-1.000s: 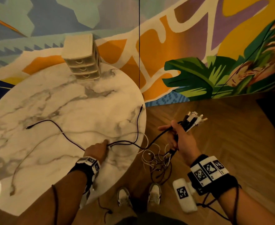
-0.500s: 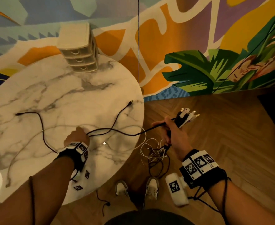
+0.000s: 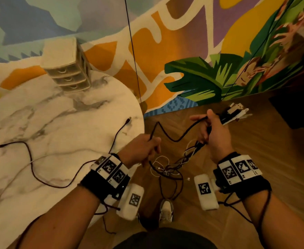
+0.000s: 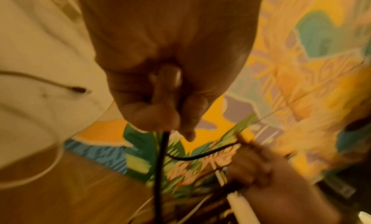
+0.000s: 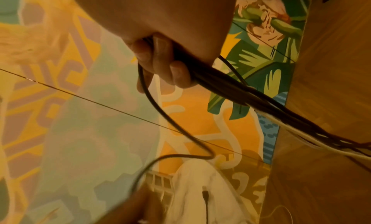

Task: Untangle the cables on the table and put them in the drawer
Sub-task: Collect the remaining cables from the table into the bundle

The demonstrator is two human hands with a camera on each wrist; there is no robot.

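Table: marble table [image 3: 61, 126] beside my left hand [image 3: 140, 148].
Left: pinching black cable [image 3: 174, 139] (blurred).
Right: right hand [image 3: 214, 133] clamps cable bundle [image 3: 233, 114].

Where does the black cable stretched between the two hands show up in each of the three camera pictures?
Head: black cable sags mid-frame between left hand and right hand.
Left wrist: it drops from the fingers, bottom centre.
Right wrist: it loops down from the fist, centre.
Shared landmark: the leafy mural.
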